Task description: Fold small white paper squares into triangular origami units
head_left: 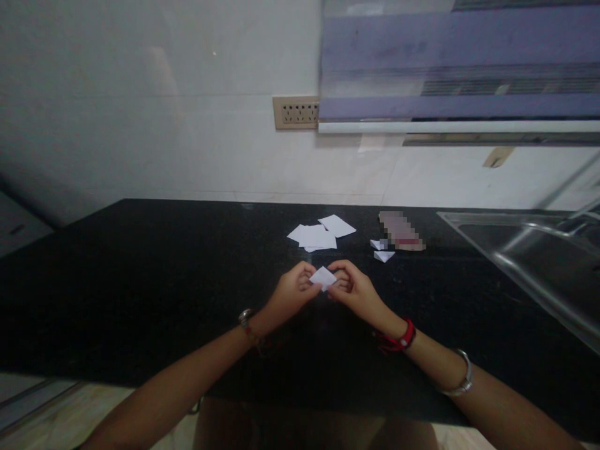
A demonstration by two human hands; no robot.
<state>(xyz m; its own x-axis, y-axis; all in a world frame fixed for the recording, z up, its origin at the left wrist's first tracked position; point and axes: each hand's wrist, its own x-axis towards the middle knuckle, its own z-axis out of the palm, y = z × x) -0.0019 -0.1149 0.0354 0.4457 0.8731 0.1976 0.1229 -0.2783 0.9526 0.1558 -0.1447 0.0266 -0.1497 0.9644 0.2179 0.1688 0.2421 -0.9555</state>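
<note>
A small folded piece of white paper [323, 277] is held up between my two hands, a diamond shape from here. My left hand [296, 286] pinches its left side with thumb and fingers. On the right side, my right hand [352, 286] grips it the same way, the thumb near its lower edge. Just beyond my hands lies a loose pile of white paper sheets [317, 237], with one more sheet [337, 225] overlapping at its upper right. Two small folded paper pieces [384, 256] rest farther right.
Everything lies on a black countertop [140, 281]. A blurred-out pinkish flat object [400, 230] is beside the folded pieces. At the right is a metal sink [529, 250]. A socket panel [296, 113] and a purple-grey blind [445, 62] are on the wall behind.
</note>
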